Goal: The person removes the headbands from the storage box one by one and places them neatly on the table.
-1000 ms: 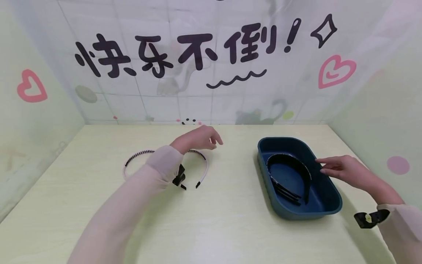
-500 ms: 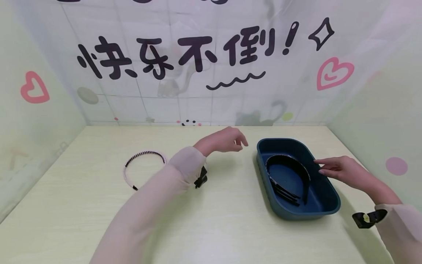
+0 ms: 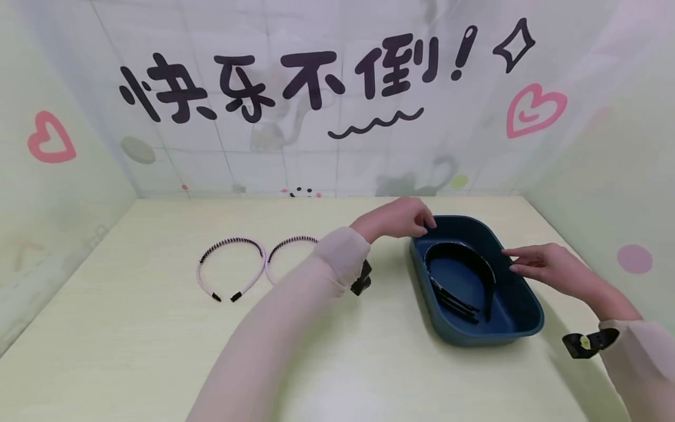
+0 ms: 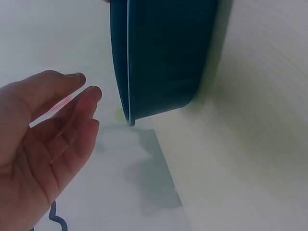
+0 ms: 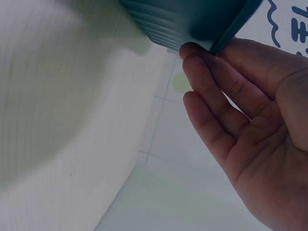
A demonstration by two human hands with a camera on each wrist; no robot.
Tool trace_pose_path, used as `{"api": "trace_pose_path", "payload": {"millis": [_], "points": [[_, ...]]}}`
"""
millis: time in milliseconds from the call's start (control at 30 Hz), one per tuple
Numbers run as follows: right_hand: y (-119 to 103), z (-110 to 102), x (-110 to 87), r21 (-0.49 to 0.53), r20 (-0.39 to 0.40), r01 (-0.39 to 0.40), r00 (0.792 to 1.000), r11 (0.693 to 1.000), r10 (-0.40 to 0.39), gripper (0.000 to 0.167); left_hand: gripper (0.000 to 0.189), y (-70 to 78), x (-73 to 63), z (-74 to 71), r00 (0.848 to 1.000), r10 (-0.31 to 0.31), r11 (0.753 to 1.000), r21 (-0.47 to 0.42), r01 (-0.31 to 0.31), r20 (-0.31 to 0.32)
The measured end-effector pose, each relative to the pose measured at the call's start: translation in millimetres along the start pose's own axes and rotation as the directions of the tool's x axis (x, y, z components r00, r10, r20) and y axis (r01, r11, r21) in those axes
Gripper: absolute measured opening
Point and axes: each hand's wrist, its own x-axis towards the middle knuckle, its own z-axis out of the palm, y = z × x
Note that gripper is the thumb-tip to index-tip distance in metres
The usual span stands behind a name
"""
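A dark blue plastic basin [image 3: 464, 339] stands on the right of the table, with black headbands [image 3: 487, 278] lying nested in it. My right hand [image 3: 554, 269] pinches the basin's right rim, thumb and fingers on either side of the wall. In the right wrist view its fingertips [image 5: 192, 60] meet the outer wall. My left hand [image 3: 398, 218] hangs over the basin's back left corner, its fingers loosely bent around nothing. Seen from the left wrist, those fingers [image 4: 89, 98] are apart from the rim. Two pale pink headbands [image 3: 200, 275] with black teeth lie side by side; my left sleeve partly covers one.
The pale wooden table [image 3: 132, 351] is enclosed by a printed back wall [image 3: 316, 164] and light side walls. Both wrists wear black straps [image 3: 590, 344]. The basin's right side stands close to the right wall [image 3: 622, 205].
My left hand has moved right, from over the pink headbands to the basin's back left corner, uncovering one headband and part of the other. My right hand stays on the rim.
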Motion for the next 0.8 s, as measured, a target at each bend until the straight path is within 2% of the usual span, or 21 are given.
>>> {"api": "trace_pose_path", "payload": {"millis": [233, 467, 667, 800], "points": [[-4.9, -3.1, 1.4, 0.006, 0.017, -0.028, 0.999, 1.000, 0.028, 0.033, 0.030, 11.1, 18.7, -0.9, 0.999, -0.046, 0.998, -0.049, 0.046, -0.003], [-3.6, -4.0, -1.7, -0.004, 0.024, -0.040, 0.999, 0.999, 0.040, 0.033, 0.030, 26.5, 37.0, 4.4, 0.998, -0.031, 0.997, -0.062, 0.034, 0.045], [-0.7, -4.7, 0.1, 0.020, -0.006, 0.010, 1.000, 1.000, -0.010, 0.031, 0.031, 33.0, 51.3, 7.6, 0.993, -0.096, 0.994, -0.038, 0.099, 0.075], [-0.9, -4.2, 2.7, 0.049, 0.009, 0.021, 1.000, 0.999, -0.022, 0.032, 0.032, 34.1, 60.1, 11.3, 0.985, -0.139, 0.989, -0.030, 0.143, 0.105]]}}
